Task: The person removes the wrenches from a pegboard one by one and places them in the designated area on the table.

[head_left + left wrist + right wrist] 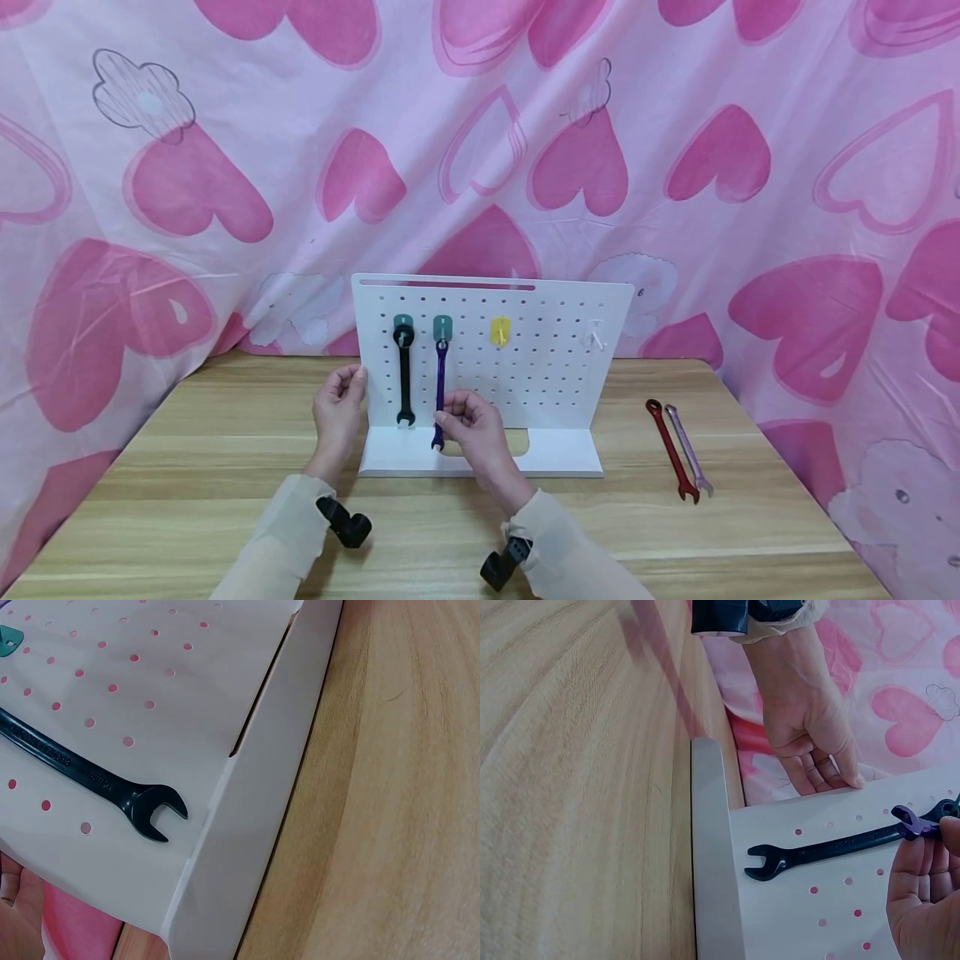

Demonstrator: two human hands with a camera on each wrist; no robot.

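A white pegboard (480,367) stands on the table. My right hand (474,433) pinches the lower part of a purple combination wrench (440,383), its ring end up at the second green hook (442,326); in the right wrist view its open end (909,823) points toward the camera. To its left a black combination wrench (405,379) hangs by its ring from the first green hook (402,321), its shaft and open jaw also seen in the left wrist view (97,776). My left hand (337,415) holds the board's left edge, fingers partly hidden behind it.
A yellow hook (500,332) and a white hook (596,335) sit farther right on the board with nothing hanging from them. Right of the board, a red wrench (672,450) and a light purple wrench (690,450) lie on the wooden table (225,450). A heart-patterned cloth (480,150) hangs behind.
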